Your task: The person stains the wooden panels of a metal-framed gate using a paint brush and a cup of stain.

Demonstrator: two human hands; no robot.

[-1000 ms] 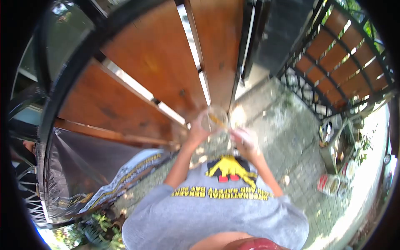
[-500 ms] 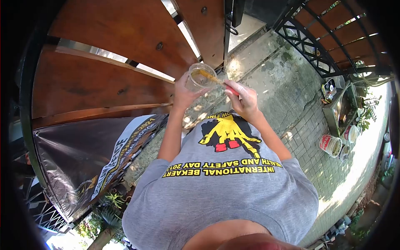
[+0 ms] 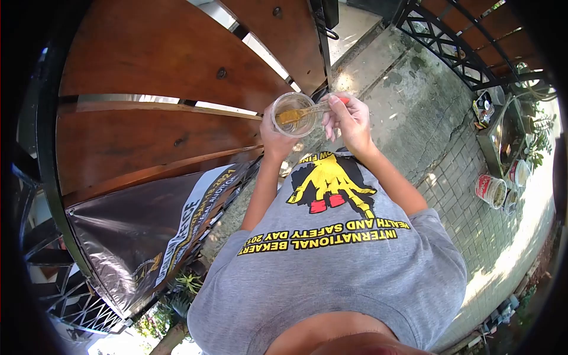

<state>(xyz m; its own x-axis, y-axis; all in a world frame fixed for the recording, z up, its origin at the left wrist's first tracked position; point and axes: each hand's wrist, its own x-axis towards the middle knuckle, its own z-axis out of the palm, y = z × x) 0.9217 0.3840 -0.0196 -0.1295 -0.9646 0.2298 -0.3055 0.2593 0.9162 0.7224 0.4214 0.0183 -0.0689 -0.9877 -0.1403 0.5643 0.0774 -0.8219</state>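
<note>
Left hand (image 3: 273, 141) wraps around a clear plastic cup (image 3: 294, 115) of amber liquid, held out ahead of the chest, close to the wooden gate (image 3: 165, 65). Right hand (image 3: 350, 121), just beside it, pinches a red-handled brush (image 3: 309, 110) whose bristles sit inside the cup. Below the left hand hangs a dark banner (image 3: 136, 231). Tilting the thin cup, or lifting out an overloaded brush, would likely drip liquid onto the grey shirt (image 3: 331, 278).

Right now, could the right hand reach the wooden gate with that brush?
Probably yes: the right hand holds the brush dipped in the cup, and the wooden gate stands just beyond, unblocked.
</note>
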